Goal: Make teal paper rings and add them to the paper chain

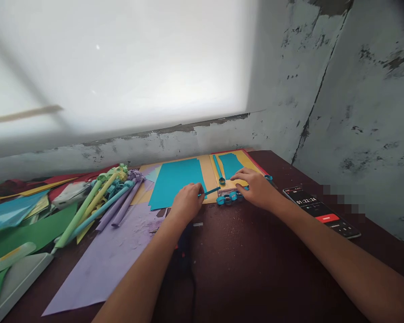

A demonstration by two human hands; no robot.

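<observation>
My left hand (188, 201) pinches one end of a narrow blue paper strip (212, 191), which points right toward a small pale block. To the right, my right hand (254, 186) hovers with thumb and fingers apart, just above a chain of blue paper rings (230, 197). Behind the strip stands a rolled blue paper tube (217, 167) with a curled ring at its near end. Large blue sheets (178, 179) lie on an orange sheet left of the tube, and a smaller blue piece (229, 165) lies on yellow paper to its right.
Rolled green, yellow, blue and purple paper tubes (97, 202) with curled ends lie at the left. A purple sheet (101, 264) covers the table's left front. A dark corded tool (183, 251) lies below my left hand. A phone (319, 211) showing a timer is at the right.
</observation>
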